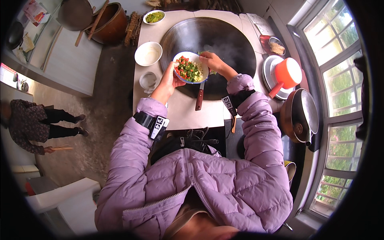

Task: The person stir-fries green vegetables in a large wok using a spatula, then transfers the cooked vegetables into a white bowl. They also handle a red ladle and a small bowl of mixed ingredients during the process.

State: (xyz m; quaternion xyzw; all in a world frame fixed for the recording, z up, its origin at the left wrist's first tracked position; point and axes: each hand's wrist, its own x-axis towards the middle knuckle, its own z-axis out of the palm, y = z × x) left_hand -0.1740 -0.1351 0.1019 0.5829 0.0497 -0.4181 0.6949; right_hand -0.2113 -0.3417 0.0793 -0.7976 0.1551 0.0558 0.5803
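Note:
Both of my hands hold a white bowl with a blue rim (pixel 191 81) over the near part of a large built-in wok (pixel 231 66). My left hand (pixel 169 76) grips its left side, with the thumb over the rim. At the upper right rim, my right hand (pixel 214 62) has its fingers on the bowl. Chopped red and green vegetables (pixel 189 68) and pale minced pieces (pixel 198 73) fill the bowl. Below it, the wooden handle (pixel 199 99) of a utensil sticks out past the wok's near edge. Some green food in the wok is mostly hidden behind the bowl and my right hand.
Left of the wok stand a white bowl (pixel 148 54), a small clear container (pixel 149 80) and a bowl of green vegetables (pixel 154 17). An orange dipper (pixel 288 73) rests on stacked lids at right, near a metal pot (pixel 299 115). Another person (pixel 33 121) stands at far left.

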